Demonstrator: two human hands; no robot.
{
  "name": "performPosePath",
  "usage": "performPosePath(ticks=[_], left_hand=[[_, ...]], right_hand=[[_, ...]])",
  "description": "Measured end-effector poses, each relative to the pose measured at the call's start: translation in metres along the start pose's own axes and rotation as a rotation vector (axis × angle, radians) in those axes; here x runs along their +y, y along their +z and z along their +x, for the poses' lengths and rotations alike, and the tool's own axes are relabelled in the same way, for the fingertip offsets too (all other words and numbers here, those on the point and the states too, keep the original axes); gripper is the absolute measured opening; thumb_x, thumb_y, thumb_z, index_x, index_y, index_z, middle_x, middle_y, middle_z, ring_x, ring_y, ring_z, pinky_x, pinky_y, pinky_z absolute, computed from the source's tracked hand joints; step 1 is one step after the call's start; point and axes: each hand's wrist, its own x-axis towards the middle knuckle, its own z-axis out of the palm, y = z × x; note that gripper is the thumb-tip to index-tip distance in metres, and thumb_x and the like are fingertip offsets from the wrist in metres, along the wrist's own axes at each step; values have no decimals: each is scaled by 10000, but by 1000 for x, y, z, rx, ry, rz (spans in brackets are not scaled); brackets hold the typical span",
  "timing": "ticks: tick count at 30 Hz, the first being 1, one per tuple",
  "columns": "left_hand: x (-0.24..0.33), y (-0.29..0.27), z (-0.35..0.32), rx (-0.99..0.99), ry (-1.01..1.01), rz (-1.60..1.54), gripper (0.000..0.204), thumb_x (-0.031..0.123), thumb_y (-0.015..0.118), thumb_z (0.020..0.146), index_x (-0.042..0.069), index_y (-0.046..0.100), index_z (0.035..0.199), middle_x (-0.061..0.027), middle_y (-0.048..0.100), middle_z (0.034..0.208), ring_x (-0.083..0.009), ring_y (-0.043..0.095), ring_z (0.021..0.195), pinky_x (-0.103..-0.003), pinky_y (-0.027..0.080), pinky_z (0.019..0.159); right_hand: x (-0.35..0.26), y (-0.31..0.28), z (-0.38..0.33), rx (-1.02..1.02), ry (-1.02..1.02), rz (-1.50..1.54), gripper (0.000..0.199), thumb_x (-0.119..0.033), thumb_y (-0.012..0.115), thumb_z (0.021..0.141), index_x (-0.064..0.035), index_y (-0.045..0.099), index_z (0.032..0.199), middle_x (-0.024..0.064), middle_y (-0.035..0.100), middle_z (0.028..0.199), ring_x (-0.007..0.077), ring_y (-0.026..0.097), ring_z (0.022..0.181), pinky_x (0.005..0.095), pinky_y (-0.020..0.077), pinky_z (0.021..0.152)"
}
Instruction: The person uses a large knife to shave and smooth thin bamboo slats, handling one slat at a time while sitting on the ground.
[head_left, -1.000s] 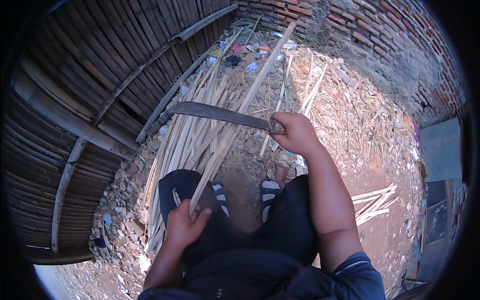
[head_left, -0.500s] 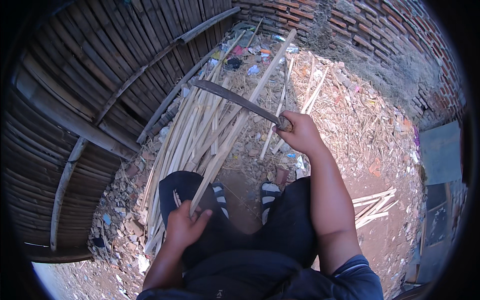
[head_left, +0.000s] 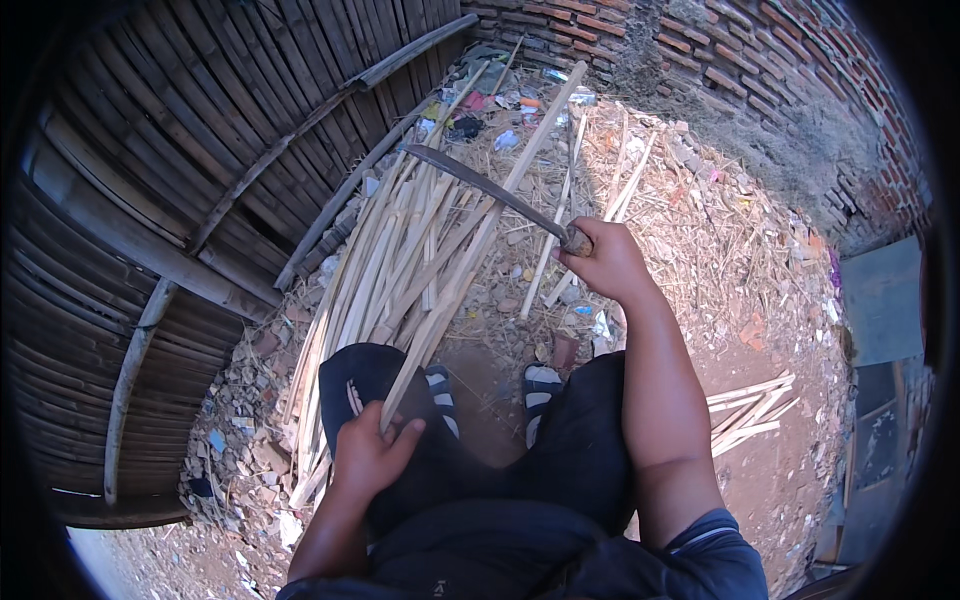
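My left hand (head_left: 372, 452) is closed around the near end of a long pale bamboo strip (head_left: 541, 135), beside my left knee. From there the strip slants away to the far right, over a bundle of similar strips (head_left: 375, 260). In front of my right knee, my right hand (head_left: 612, 262) grips the short handle of a machete (head_left: 485, 186). Its dark, slightly curved blade points to the far left and crosses above the held strip; whether the two touch, I cannot tell.
A slatted bamboo wall (head_left: 120, 230) rises on the left, and a brick wall (head_left: 740, 75) stands at the back right. Rubble, straw and litter cover the ground around my sandalled feet (head_left: 541, 385). Short cut strips (head_left: 748, 410) lie right of my right arm.
The machete has shifted slightly to the right with my right hand, and its tip has swung a little farther away from me. My left hand and the strip look almost still.
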Motion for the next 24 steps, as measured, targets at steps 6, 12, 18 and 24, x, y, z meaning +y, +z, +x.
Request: performPosePath(ticks=[6,12,18,24], left_hand=[[-2,-1,-3,-3,-19,-18,370,305,848,896,6,633,938,-54,543,568,-162,545,510,-333,455,540],[1,-1,-1,8,2,-12,396,362,833,906,14,645,915,-129,610,603,-302,675,557,-391,519,566],[5,-1,-2,16,-9,-11,407,367,835,905,9,642,915,-124,601,606,-266,654,545,-377,509,558],[1,-2,-4,15,-4,1,408,368,834,906,8,643,915,-110,582,593,-258,638,532,-376,502,551]], right_hand=[[-27,13,-14,-219,-342,-156,329,-264,832,807,-98,735,1074,175,735,931,415,713,955,509,558,829],[8,3,6,13,65,-21,375,-339,839,857,-53,729,1073,191,738,879,426,720,911,489,570,791],[-17,14,-12,-127,-251,-140,337,-268,829,817,-98,733,1091,171,744,951,407,719,960,503,572,832],[-17,12,-9,-182,-259,-165,301,-250,811,807,-107,721,1056,164,742,945,404,718,957,518,565,830]])
